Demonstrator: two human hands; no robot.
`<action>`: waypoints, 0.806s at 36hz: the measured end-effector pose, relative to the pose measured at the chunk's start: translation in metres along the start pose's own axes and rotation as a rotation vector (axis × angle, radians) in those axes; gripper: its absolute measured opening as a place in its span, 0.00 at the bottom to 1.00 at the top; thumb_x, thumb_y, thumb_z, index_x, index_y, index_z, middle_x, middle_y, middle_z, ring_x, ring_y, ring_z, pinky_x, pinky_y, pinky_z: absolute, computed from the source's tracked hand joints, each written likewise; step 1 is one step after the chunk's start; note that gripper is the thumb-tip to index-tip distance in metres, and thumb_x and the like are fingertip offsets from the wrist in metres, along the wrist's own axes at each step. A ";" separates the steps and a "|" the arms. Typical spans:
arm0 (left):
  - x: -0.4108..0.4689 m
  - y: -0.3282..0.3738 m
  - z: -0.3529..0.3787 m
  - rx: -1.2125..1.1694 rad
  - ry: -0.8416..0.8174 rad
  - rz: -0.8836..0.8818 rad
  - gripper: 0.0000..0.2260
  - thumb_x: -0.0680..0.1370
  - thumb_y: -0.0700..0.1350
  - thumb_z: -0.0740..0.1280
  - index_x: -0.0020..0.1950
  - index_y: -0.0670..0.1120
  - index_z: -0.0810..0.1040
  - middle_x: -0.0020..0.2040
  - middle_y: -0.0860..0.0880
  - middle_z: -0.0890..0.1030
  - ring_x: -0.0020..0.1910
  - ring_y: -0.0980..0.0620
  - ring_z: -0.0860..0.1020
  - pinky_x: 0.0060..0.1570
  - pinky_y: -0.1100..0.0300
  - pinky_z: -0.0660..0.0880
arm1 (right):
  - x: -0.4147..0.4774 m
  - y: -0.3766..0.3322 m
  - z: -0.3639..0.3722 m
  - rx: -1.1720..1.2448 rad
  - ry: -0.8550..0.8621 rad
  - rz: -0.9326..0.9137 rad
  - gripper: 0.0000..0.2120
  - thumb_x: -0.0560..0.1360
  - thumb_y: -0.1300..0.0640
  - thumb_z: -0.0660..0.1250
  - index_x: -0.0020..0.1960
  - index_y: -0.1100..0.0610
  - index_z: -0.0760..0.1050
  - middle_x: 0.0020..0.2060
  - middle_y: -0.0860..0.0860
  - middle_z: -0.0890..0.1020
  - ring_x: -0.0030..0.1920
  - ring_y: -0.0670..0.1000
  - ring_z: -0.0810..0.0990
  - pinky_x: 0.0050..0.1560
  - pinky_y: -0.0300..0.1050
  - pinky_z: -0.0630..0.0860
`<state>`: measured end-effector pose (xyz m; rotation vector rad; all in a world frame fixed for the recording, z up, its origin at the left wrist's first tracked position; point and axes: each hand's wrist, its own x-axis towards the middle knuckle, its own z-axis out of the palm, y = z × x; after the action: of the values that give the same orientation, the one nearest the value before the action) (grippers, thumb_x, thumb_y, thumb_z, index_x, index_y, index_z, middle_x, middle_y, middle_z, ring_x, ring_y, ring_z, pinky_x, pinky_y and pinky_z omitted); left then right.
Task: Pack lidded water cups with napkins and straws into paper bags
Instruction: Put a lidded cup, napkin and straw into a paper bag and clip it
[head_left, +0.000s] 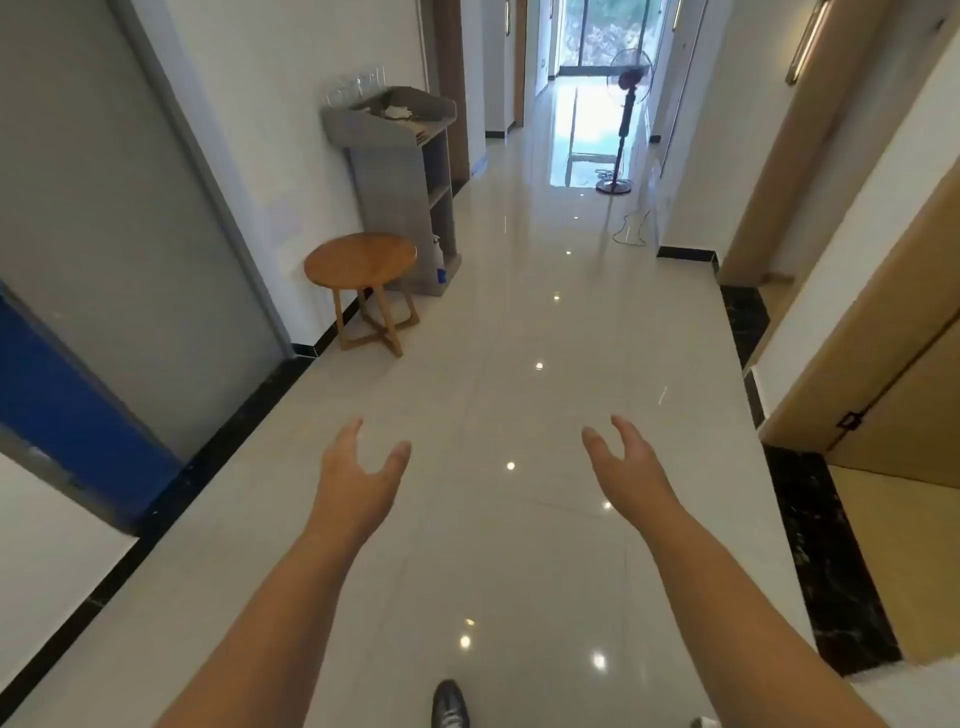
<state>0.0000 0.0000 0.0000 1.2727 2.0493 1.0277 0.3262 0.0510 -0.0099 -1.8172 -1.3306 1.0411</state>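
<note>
Two hands reach out over the glossy floor (519, 338), well apart. The left hand (358, 478) has its fingers loose and spread with the thumb out, gripping nothing. The right hand (623, 467) is the same, fingers gently curved and bare. One dark shoe (450, 704) peeks in at the bottom edge.

Up ahead against the left wall stands a grey stand (400, 171) with a rimmed tray top (363, 122). A white clump (397, 111) lies in that tray. Along its back edge is a row of clear shapes (345, 91), possibly the cups, but they are too blurred to tell. The stand's open side shows shelves (439, 195), with something flat and pale in the top slot. A white bottle (439, 260) with a blue patch sits at the stand's foot.

Just in front of the stand is a round wooden stool (360, 257), its top bare wood. Far down the corridor, a fan (629, 78) stands before the bright window.
</note>
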 end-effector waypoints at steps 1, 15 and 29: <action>0.017 -0.003 0.002 -0.006 -0.004 0.003 0.39 0.79 0.63 0.71 0.85 0.50 0.60 0.84 0.47 0.62 0.82 0.47 0.61 0.79 0.47 0.60 | 0.012 -0.006 0.008 -0.010 -0.004 -0.022 0.36 0.82 0.34 0.64 0.85 0.46 0.60 0.83 0.53 0.62 0.81 0.56 0.64 0.76 0.55 0.64; 0.255 0.064 0.038 -0.028 -0.132 0.075 0.44 0.76 0.66 0.73 0.85 0.56 0.57 0.84 0.46 0.60 0.81 0.45 0.62 0.77 0.44 0.64 | 0.191 -0.094 0.024 -0.073 0.091 0.003 0.37 0.82 0.33 0.63 0.85 0.47 0.57 0.83 0.53 0.62 0.82 0.57 0.62 0.78 0.59 0.64; 0.447 0.120 0.113 0.022 -0.142 0.074 0.41 0.78 0.65 0.70 0.86 0.55 0.57 0.84 0.51 0.61 0.81 0.47 0.62 0.76 0.46 0.64 | 0.421 -0.126 0.020 0.076 0.160 0.042 0.39 0.79 0.28 0.63 0.84 0.43 0.59 0.82 0.51 0.65 0.80 0.58 0.66 0.76 0.60 0.67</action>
<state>-0.0458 0.4741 0.0179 1.4004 1.9241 0.9210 0.3240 0.4908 -0.0057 -1.8375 -1.1470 0.9343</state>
